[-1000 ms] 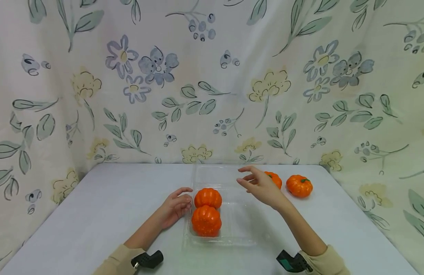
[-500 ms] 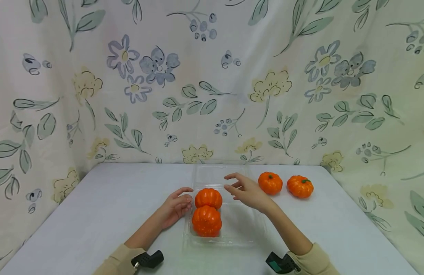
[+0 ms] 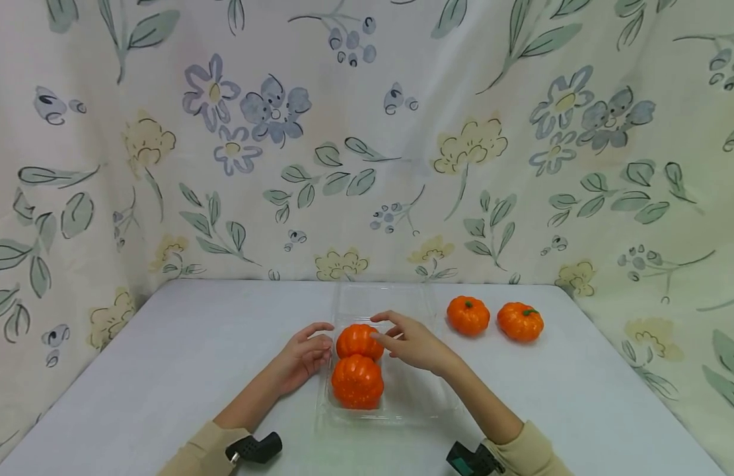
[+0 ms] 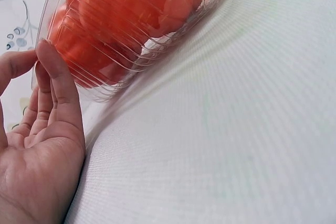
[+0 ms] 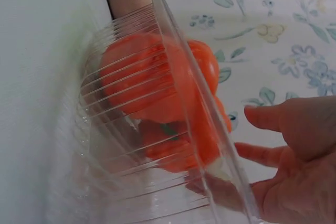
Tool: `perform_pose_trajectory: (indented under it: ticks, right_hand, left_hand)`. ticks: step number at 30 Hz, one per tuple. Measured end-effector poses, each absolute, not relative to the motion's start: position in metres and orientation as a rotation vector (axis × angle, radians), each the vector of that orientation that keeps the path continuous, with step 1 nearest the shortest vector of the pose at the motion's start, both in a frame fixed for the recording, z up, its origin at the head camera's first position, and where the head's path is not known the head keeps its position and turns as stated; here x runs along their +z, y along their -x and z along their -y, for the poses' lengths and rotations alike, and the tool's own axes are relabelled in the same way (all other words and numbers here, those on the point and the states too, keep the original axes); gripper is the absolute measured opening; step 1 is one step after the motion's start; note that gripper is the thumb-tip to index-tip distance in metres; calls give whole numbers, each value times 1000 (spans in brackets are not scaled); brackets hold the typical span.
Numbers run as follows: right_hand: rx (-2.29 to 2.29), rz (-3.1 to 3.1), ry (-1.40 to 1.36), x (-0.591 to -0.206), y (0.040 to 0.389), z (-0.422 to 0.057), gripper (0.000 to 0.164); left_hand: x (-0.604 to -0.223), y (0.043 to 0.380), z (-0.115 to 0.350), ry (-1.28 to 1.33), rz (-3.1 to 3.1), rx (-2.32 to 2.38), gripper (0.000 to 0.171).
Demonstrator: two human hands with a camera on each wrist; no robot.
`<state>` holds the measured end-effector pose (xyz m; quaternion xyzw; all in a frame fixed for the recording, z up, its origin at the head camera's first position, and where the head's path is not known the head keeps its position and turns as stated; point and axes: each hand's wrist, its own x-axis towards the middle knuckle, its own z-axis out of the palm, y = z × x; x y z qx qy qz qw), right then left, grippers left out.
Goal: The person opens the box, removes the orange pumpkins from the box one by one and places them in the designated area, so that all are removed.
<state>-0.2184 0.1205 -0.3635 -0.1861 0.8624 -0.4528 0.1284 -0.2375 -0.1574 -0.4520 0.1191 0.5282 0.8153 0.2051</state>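
Observation:
A clear plastic clamshell box (image 3: 414, 413) stands in the middle of the table with its lid (image 3: 381, 301) folded back. Two orange toy pumpkins sit in its left side: a near pumpkin (image 3: 357, 383) and a far pumpkin (image 3: 356, 338). At the box's left wall, my left hand (image 3: 304, 360) pinches the rim between thumb and finger, as the left wrist view shows. My right hand (image 3: 414, 344) is over the box, fingers spread and bent a little beside the far pumpkin. Nothing is in its grasp. In the right wrist view, some fingers (image 5: 223, 192) show through the clear wall.
Two more orange pumpkins lie at the back right of the white table (image 3: 224, 330): a left one (image 3: 468, 316) and a right one (image 3: 520, 322) with a green stem. A floral curtain (image 3: 367, 165) hangs behind the table.
My right hand has moved left and slightly toward me, from in front of the back-right pumpkins to the far pumpkin in the box. The left hand stays at the rim.

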Motion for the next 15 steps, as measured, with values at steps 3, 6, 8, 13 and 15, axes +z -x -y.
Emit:
perform_pose_trajectory:
  ticks: [3,6,8,13,15]
  right_hand:
    - [-1311,-2506,511,-366,219,-118,44]
    - [-1306,-2505,484,-370,221,-115,43]
    - [-1306,-2500,471,-371,222,-113,42]
    - [-1329,-2454,470,-374,225,-109,42]
    - [-1342,-2428,471,-375,226,-107,43]
  left_hand:
    - [-452,237,157,-338,-1473,2271,24]
    - [-452,237,157,-344,-1473,2270,24]
    - [-452,237,157,-346,-1472,2271,24]
    - [-453,238,157,-345,-1468,2274,24]
    - [-453,238,157,-342,-1466,2275,24]
